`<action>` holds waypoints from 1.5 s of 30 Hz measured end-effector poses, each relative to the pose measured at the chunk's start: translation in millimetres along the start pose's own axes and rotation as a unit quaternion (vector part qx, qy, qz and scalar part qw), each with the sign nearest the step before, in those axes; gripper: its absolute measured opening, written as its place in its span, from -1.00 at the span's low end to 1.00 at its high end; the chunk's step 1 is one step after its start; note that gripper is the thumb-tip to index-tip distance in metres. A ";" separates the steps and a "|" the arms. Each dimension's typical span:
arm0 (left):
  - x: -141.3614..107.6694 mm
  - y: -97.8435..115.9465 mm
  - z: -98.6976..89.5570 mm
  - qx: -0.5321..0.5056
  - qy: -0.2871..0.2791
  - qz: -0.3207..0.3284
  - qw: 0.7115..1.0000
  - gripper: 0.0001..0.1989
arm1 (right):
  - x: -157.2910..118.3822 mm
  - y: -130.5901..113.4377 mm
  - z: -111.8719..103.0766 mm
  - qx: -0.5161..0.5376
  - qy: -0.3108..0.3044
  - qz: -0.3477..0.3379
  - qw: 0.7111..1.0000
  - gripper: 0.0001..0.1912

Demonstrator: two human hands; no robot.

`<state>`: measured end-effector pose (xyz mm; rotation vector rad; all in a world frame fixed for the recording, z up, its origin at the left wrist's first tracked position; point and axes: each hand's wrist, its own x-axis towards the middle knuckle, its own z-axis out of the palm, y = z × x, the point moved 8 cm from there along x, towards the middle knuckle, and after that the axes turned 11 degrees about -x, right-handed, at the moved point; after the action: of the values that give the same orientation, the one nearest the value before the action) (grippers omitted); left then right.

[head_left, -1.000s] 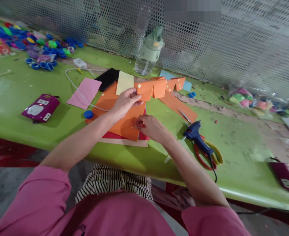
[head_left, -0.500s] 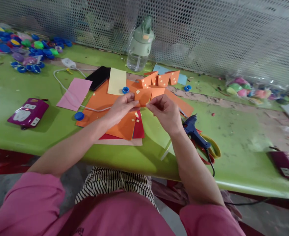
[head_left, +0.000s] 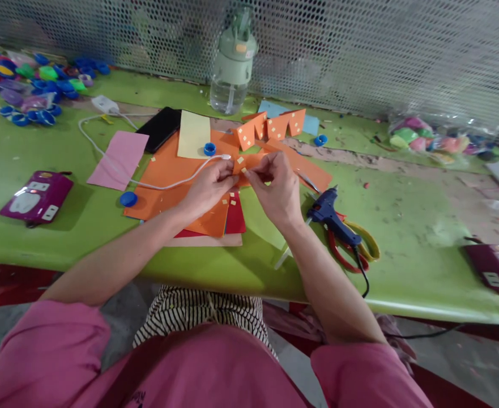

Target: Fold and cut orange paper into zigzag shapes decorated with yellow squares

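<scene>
One orange paper strip is held up near the orange sheets' right side. Left hand: fingers closed on the strip's left end. Right hand: fingers pinched at a pale square against it. Likely light, flexible, easily creased; grip by edges.

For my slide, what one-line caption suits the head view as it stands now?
Left hand holding orange paper, right hand at its small pale squares, blue glue gun lying nearby.

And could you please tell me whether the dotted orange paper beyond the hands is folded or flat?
Folded: the orange paper stands in angled panels in front of the blue sheet.
</scene>
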<state>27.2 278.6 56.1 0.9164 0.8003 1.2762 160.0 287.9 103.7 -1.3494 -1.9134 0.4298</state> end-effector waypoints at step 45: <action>0.2 4.1 -13.9 -0.084 0.066 -0.026 0.994 -0.83 | -2.7 0.8 -9.9 -0.081 -0.014 0.008 0.997 -0.78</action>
<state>13.1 280.7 53.8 0.6773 0.8006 1.3470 168.3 284.4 108.8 -1.4710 -1.9974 0.3085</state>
